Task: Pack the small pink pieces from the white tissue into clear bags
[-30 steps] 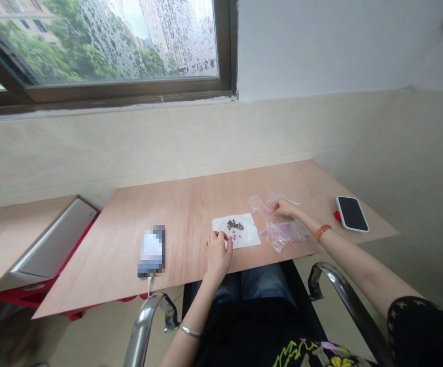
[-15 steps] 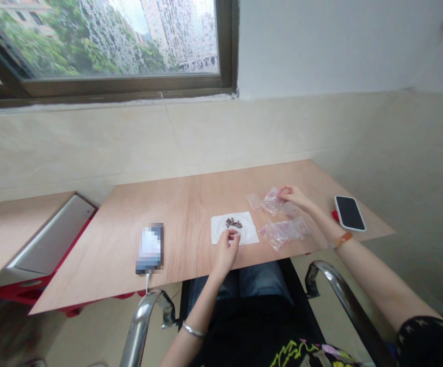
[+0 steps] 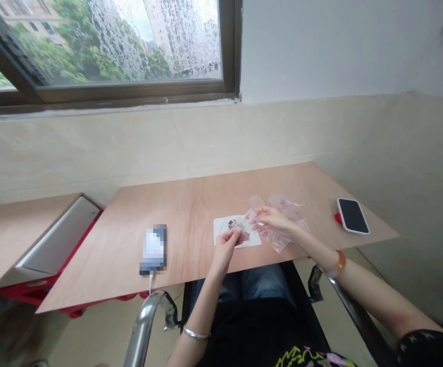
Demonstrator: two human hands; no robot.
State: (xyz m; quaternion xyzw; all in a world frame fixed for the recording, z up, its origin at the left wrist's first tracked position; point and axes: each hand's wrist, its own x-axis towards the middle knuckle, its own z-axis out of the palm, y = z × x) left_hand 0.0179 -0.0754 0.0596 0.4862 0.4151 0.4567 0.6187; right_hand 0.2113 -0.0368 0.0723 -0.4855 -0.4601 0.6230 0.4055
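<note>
A small clear plastic bag [image 3: 245, 224] with pinkish print is stretched between my hands over a white sheet [image 3: 218, 225]. My left hand [image 3: 228, 243] pinches its near left side, fingers closed. At the other side my right hand [image 3: 270, 217] has its fingertips closed on the bag. Several small dark metallic pieces [image 3: 231, 224] lie on the sheet, partly covered by the bag. More clear bags with pink print [image 3: 282, 204] are spread beside and beyond my right hand, some of them hidden under it.
At the table's right end lies a white-framed phone [image 3: 353, 216] with a red object [image 3: 338, 218] beside it. A blurred-out device [image 3: 154, 250] with a white cable is on the left. Metal chair armrests [image 3: 145, 326] flank my lap below the table edge [image 3: 190, 279].
My right hand has come left from the pile of bags, bringing one bag over the sheet. My left hand now grips that bag too. The view has shifted slightly.
</note>
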